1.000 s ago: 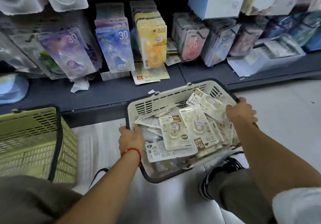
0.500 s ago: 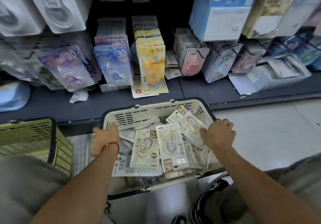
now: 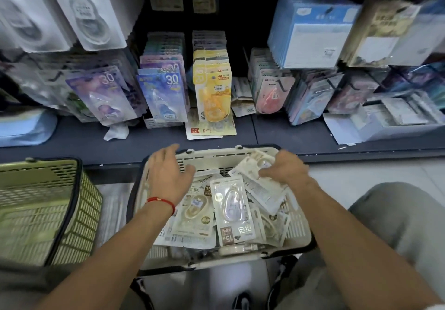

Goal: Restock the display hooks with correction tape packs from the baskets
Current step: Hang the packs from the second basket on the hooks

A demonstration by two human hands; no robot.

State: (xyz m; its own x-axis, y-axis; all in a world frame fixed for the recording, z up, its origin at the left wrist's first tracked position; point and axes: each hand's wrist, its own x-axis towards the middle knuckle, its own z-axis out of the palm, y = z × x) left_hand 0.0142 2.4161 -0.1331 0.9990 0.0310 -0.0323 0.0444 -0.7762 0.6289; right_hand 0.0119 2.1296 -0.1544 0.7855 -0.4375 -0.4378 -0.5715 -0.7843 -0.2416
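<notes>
A basket [image 3: 297, 228] full of tape packs [image 3: 232, 211] sits before the shelf [image 3: 79, 141]. Another basket [image 3: 43, 211] stands to its left. Hanging packs [image 3: 166, 93] line the shelf behind.

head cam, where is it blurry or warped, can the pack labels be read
Head view: motion blur smears the upper hanging packs and left hand; wide-angle bending curves the shelf edge; the 15m pack in the cream basket reads fairly sharp.
</notes>
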